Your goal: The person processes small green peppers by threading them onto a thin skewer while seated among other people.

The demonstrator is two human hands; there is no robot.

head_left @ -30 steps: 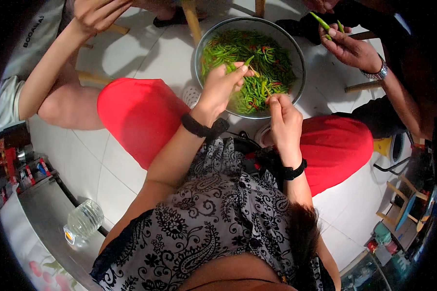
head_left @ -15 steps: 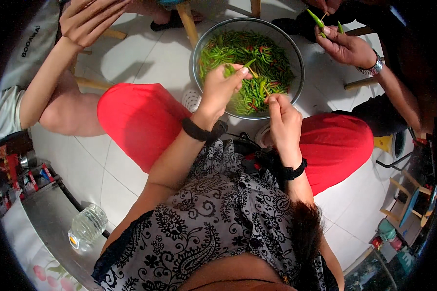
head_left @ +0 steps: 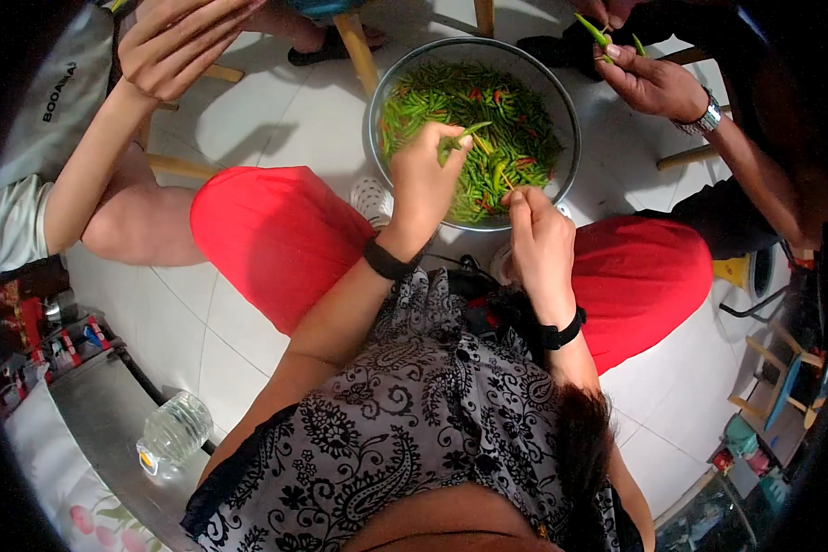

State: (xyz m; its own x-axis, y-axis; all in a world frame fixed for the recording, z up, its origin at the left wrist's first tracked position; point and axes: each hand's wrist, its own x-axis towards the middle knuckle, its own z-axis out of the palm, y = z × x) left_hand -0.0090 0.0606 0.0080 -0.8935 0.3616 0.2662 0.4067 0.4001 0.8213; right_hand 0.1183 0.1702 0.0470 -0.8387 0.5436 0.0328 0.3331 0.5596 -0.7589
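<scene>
A wide metal basin (head_left: 575,138) holds a heap of small green chili peppers (head_left: 432,92) with a few red ones among them. Over its near half, my left hand (head_left: 425,179) is closed with a green chili pepper (head_left: 475,129) sticking out past the fingertips. To its right, my right hand (head_left: 541,235) pinches a thin yellowish stem at the basin's near rim. A yellow-green chili pepper (head_left: 499,173) lies at that stem's far end. What else sits inside my left palm is hidden by the fingers.
At far right, a co-worker's hand (head_left: 649,81) with a watch holds green chilies. Another person's hand (head_left: 179,51) is raised at upper left. My red-clad knees (head_left: 276,239) flank the basin. A clear plastic bottle (head_left: 177,428) stands lower left; a small wooden stool (head_left: 782,377) is right.
My left hand has turned slightly, its fingers curling more over the chili. My right hand stays pinched in nearly the same place. The whole view has shifted slightly.
</scene>
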